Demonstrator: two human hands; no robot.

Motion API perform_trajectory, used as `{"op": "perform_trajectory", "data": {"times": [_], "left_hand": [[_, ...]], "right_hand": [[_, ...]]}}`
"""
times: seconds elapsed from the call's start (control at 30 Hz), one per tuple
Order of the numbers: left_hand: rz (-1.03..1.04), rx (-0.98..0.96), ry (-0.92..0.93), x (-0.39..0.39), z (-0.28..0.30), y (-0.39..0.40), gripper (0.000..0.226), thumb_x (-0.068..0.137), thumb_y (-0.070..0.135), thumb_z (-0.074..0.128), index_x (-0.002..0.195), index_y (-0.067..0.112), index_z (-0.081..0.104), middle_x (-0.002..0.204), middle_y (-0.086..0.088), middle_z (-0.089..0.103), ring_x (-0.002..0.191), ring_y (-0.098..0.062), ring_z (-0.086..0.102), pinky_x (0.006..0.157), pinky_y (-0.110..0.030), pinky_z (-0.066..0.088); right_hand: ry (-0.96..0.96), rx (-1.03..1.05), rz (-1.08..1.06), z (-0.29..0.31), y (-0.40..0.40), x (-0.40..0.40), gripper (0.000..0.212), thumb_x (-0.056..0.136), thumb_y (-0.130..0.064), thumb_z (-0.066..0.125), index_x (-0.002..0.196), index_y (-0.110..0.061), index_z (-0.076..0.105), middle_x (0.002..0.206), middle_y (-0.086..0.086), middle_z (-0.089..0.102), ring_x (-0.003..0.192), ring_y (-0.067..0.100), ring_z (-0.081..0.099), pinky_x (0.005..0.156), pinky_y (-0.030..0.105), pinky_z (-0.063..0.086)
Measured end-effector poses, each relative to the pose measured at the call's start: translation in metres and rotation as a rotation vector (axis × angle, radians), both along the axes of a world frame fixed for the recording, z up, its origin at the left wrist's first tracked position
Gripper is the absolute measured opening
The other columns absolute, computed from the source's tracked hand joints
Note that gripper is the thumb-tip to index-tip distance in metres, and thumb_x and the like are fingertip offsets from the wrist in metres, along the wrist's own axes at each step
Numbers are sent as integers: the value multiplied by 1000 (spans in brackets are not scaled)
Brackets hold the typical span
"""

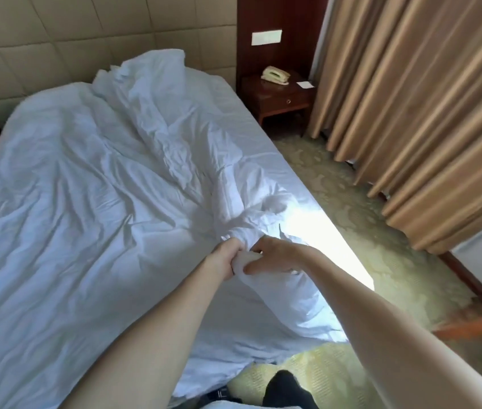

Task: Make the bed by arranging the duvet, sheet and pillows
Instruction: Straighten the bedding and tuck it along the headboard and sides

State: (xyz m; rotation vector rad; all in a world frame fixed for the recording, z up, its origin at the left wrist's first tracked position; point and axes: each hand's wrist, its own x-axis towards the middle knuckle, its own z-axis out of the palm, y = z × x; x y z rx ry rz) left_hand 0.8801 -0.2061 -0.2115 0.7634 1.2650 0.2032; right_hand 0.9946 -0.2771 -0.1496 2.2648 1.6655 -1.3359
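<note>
A bunched corner of the white, wrinkled cotton duvet [92, 160] is gripped by both hands near the right edge of the bed, close to its foot. The left hand [228, 258] is closed as a fist around the gathered cloth, and the right hand [272, 255] is closed on the same bunch just beside it, with the thumb pressed under the fabric; the two hands are nearly touching. The rest of the duvet is spread over the left part of the bed, with a long twisted ridge running from the grip up toward the padded beige headboard [56, 39]. The smooth white sheet [266, 160] is exposed along the right side. To do this step well, the corner should probably be found inside the bunch first, then the hands should be moved apart along the edge, so that the cloth is opened flat and not pulled as a rope. A firm shake toward the foot may then be needed to undo the ridge. Whether filling or only cover is held cannot be told, because the fingers are buried in folds. No pillow can be made out clearly; the heap at the headboard may hide one. The foot of the bed is cut off by the arms, and a bright sun patch washes out the sheet near the hands.
</note>
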Motion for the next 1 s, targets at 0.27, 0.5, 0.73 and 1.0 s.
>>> {"op": "perform_trajectory", "data": {"times": [0.27,0.5,0.73,1.0], "left_hand": [[8,119,44,-69,-8,-45,31,81,-8,35,103,9,49,75,-9,45,70,-26,52,56,-26,40],[122,174,216,-188,-15,-89,28,72,-14,27,70,7,46,58,-8,33,48,-18,33,48,-14,28],[159,155,157,-302,6,-128,28,79,-11,36,74,9,54,66,-7,50,58,-19,52,51,-21,39],[-78,495,148,-417,49,-120,23,88,-2,44,80,14,58,73,-5,57,60,-17,58,55,-24,43]], "right_hand": [[-16,8,14,-5,-53,-80,29,79,-35,64,103,-19,67,88,1,61,72,17,60,59,26,43],[312,-52,-76,-26,-104,-175,20,89,-32,70,85,-14,64,69,5,69,60,22,68,64,26,57],[383,-40,-114,-22,-136,-274,18,99,-22,57,99,-3,57,69,12,66,50,16,67,52,24,58],[53,86,-13,-2,-110,-391,20,99,-18,50,94,-2,61,65,4,68,49,12,65,51,23,51]]}}
